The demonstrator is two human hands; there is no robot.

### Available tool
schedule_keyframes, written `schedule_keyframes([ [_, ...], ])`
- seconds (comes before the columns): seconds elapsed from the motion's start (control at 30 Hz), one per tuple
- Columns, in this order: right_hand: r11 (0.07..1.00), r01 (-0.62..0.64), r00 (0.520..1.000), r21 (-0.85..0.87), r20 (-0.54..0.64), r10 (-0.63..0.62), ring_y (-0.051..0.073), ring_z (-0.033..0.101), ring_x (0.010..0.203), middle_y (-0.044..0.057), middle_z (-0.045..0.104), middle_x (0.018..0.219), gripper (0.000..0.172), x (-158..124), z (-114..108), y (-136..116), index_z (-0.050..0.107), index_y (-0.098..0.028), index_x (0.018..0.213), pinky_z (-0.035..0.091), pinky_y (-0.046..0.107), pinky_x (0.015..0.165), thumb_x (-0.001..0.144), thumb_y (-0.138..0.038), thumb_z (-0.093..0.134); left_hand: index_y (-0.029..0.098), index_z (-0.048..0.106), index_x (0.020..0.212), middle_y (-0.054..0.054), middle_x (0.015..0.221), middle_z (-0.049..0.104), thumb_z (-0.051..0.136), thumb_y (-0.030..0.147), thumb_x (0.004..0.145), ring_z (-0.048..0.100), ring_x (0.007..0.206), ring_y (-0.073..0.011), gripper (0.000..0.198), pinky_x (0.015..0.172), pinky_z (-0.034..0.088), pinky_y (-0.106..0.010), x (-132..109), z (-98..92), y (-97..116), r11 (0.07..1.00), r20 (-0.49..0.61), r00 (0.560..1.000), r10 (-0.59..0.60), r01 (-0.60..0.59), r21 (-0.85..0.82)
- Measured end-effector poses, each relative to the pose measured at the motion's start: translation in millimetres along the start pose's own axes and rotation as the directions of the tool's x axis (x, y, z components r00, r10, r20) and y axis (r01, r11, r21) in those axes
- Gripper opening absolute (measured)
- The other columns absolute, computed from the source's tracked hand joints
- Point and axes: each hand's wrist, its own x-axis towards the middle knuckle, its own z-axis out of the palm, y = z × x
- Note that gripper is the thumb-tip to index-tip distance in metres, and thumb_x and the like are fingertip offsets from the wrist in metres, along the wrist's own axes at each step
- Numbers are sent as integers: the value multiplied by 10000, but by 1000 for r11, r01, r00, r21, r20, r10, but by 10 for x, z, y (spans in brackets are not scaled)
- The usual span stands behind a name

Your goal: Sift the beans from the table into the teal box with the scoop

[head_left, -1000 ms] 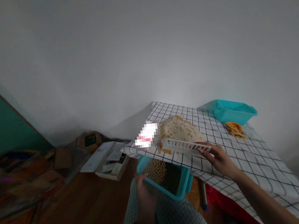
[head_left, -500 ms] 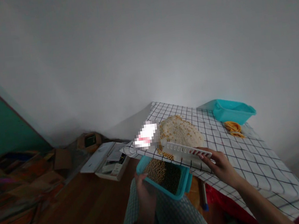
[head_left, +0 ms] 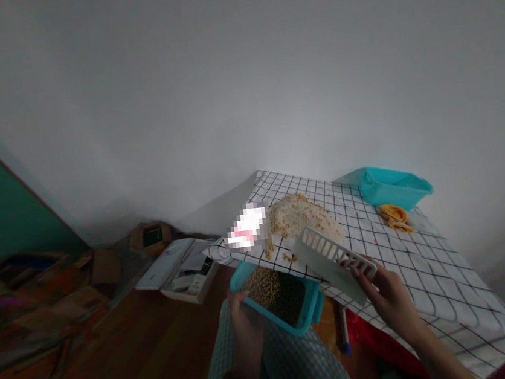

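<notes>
My right hand (head_left: 385,296) grips a white plastic scraper (head_left: 329,266) by its slotted top edge, with the blade tilted over the table's near edge. Beyond the scraper is a heap of rice mixed with yellow beans (head_left: 303,215). A few loose yellow beans (head_left: 269,253) lie on the cloth by the edge. Below that edge, my left hand (head_left: 244,318) is closed on the left side of a turquoise bin (head_left: 274,321). Inside the bin, pale yellow beans fill the left part and small dark green beans (head_left: 292,299) the right.
A white checked cloth (head_left: 430,266) covers the table. At its far right stand another turquoise bin (head_left: 393,188) and a crumpled yellow cloth (head_left: 395,217). A blurred-out bright object (head_left: 247,226) lies left of the heap. Open boxes (head_left: 180,277) stand on the wooden floor to the left.
The scraper has moved slightly right, back from the edge beans, and turned so its slots and blade face me. Fewer yellow beans lie at the table edge. The left hand and bin stay put.
</notes>
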Motion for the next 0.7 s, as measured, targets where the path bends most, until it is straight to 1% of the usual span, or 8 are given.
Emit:
schedule_keyframes([
  [0.1, 1000, 10, 998, 23, 65, -11, 317, 892, 880, 109, 925, 1143, 424, -41, 70, -94, 900, -264, 1306, 747, 325, 618, 1123, -596, 710, 283, 705, 1087, -23, 1021, 818, 820, 277, 655, 792, 967, -287, 447, 982, 618, -465, 1, 3, -9, 999, -7, 1000, -19, 19, -51],
  [0.2, 999, 32, 997, 36, 71, -35, 336, 904, 961, 111, 926, 1160, 402, -15, 108, -161, 894, -266, 1310, 769, 349, 719, 1124, -578, 720, 276, 698, 1096, -19, 1001, 819, 832, 269, 633, 784, 920, -277, 482, 970, 624, -468, -19, 30, -3, 997, -8, 1000, -20, 19, -72],
  [0.3, 998, 67, 996, 20, 52, -68, 355, 904, 1002, 121, 926, 1181, 415, 99, 123, -174, 893, -265, 1287, 775, 389, 776, 1125, -600, 708, 287, 691, 1095, -1, 973, 814, 838, 266, 625, 797, 939, -295, 493, 978, 629, -485, -58, 67, 21, 998, -11, 1000, -3, 2, -68],
  [0.43, 995, 99, 995, 20, 2, -99, 337, 898, 960, 115, 927, 1171, 426, 269, 197, -146, 889, -266, 1247, 761, 409, 821, 1134, -621, 682, 296, 679, 1069, -13, 959, 806, 829, 268, 620, 818, 1049, -350, 474, 992, 633, -507, -103, 107, 49, 997, 2, 1000, -1, 1, -74],
  [0.57, 991, 88, 993, 96, 64, -94, 323, 886, 981, 104, 925, 1179, 434, 350, 355, -120, 875, -275, 1250, 743, 410, 858, 1139, -641, 669, 297, 691, 1079, -36, 989, 831, 813, 268, 627, 826, 1049, -361, 469, 987, 645, -519, -112, 120, 53, 997, 2, 1000, 2, -2, -72],
  [0.63, 991, 67, 992, 115, 103, -79, 323, 878, 986, 104, 923, 1167, 459, 393, 433, -98, 879, -269, 1216, 739, 418, 872, 1130, -670, 672, 293, 701, 1097, -43, 1012, 843, 813, 262, 623, 830, 1048, -365, 488, 985, 650, -522, -106, 118, 50, 997, -2, 1000, -7, 7, -77],
  [0.7, 990, 49, 991, 131, 114, -64, 324, 871, 988, 104, 921, 1149, 498, 459, 491, -56, 884, -261, 1158, 737, 438, 912, 1113, -712, 676, 285, 710, 1107, -43, 1007, 841, 814, 261, 617, 832, 1065, -372, 502, 988, 651, -521, -95, 112, 45, 997, -21, 1000, -21, 19, -81],
])
